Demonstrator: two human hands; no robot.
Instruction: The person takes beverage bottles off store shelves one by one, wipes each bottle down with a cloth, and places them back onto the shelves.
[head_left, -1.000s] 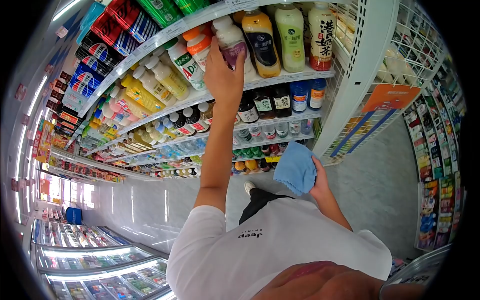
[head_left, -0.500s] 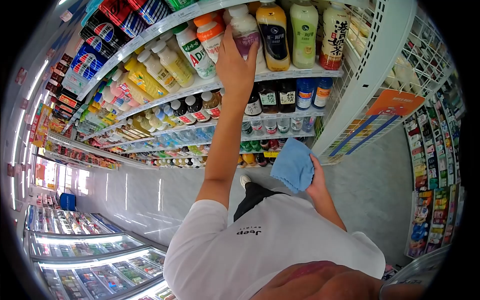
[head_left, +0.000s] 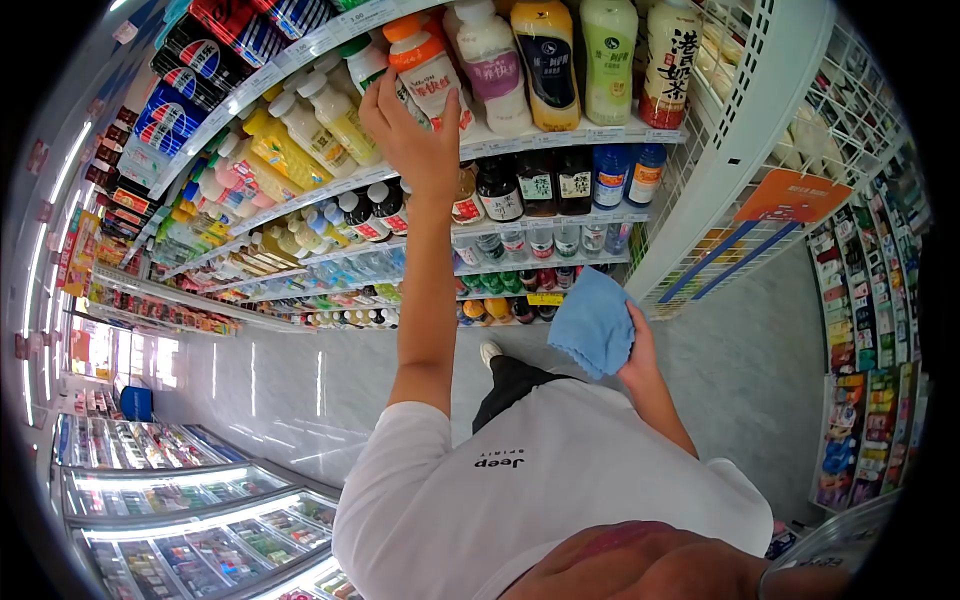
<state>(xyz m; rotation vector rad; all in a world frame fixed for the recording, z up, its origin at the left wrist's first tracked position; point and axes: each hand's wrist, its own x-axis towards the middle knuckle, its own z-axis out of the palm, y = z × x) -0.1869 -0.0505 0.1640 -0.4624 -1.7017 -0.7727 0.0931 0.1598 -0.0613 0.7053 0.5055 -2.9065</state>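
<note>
My left hand (head_left: 415, 140) is raised to a shelf of drinks, fingers and thumb around the lower part of an orange-capped bottle (head_left: 424, 70). A white-capped bottle with a purple label (head_left: 494, 75) stands just right of it, apart from the hand. On the left, a green-capped bottle (head_left: 362, 62) is partly hidden by my fingers. Lower down, at the right of my body, my right hand (head_left: 640, 350) holds a blue cloth (head_left: 592, 322), which hangs bunched from the fingers.
The shelf edge (head_left: 560, 140) carries price tags. Dark-capped bottles (head_left: 498, 188) fill the tier below. A white wire-mesh end panel (head_left: 735, 150) borders the shelf on the right. Glass-topped freezers (head_left: 190, 520) are at lower left, and another stocked rack (head_left: 850, 430) stands at far right.
My left hand has left the purple-labelled bottle and moved left to the orange-capped one. The right hand still holds the cloth in about the same place.
</note>
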